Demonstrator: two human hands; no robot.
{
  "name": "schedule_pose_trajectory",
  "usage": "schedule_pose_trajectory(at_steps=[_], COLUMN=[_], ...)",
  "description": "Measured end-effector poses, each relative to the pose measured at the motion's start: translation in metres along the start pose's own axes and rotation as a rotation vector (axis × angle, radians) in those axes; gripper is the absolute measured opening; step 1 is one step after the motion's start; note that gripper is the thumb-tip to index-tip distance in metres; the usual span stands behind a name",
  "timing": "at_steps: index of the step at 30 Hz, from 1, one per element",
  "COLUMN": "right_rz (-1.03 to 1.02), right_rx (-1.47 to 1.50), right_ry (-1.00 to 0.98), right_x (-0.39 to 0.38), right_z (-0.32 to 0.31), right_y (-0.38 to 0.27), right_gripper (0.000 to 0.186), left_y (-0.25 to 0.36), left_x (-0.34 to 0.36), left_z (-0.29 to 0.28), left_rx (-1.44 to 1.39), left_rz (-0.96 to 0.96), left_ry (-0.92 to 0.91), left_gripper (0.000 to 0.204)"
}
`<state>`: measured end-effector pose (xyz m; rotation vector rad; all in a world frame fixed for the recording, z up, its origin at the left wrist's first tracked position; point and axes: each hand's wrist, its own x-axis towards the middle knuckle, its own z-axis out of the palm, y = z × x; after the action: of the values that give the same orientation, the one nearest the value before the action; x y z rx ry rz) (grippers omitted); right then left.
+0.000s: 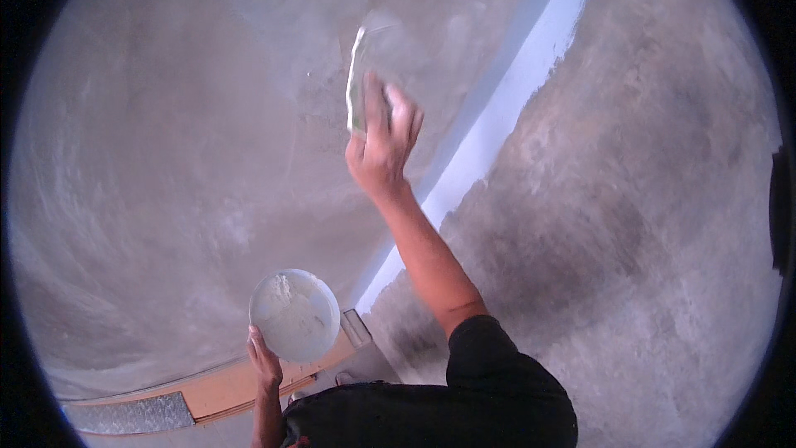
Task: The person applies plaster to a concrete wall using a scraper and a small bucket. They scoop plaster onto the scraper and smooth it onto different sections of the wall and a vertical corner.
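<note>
My right hand (385, 133) is raised against the grey plastered surface, its fingers laid over a flat putty scraper. A line of white putty (355, 75) runs along the scraper's left edge. Most of the blade is hidden behind the fingers or smeared by motion. Lower down, my left hand (264, 357) grips the rim of a round, shallow, pale dish (311, 323). Some whitish putty (283, 289) clings inside it near the far edge. The fingers under the dish are hidden.
A pale white-blue strip (497, 116) runs diagonally between the left grey surface (166, 158) and the blotchy right one (647, 158). At the lower left lie an orange-brown band (224, 390) and a speckled grey panel (133, 415). A dark object (779, 211) shows at the right rim.
</note>
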<state>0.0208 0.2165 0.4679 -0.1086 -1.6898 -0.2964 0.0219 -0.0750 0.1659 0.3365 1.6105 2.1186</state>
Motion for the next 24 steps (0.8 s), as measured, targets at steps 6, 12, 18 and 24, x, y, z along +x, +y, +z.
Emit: schedule_pose_trajectory(at_steps=[6,12,18,24], right_rz=[-0.086,0.586,0.061,-0.019], right_rx=[0.108,0.214,0.238,0.057], right_ry=[-0.180,0.067,-0.108,0.030], right_x=[-0.038,0.012,-0.005,0.039], right_z=[0.013,-0.003,-0.001,-0.005], right_y=[-0.008,0.060,-0.014,0.004], right_gripper=[0.055,0.056,0.050,0.056], left_y=[-0.071,-0.009,0.011,-0.021], left_x=[0.006,-0.004,-0.004,0.002], left_z=[-0.039,0.000,0.006,-0.003], left_rx=[0.558,0.100,0.038,0.074], left_rz=[0.368,0.012,0.016,0.056], left_ry=[0.114,0.158,0.084,0.101], left_gripper=[0.065,0.062,0.061,0.061])
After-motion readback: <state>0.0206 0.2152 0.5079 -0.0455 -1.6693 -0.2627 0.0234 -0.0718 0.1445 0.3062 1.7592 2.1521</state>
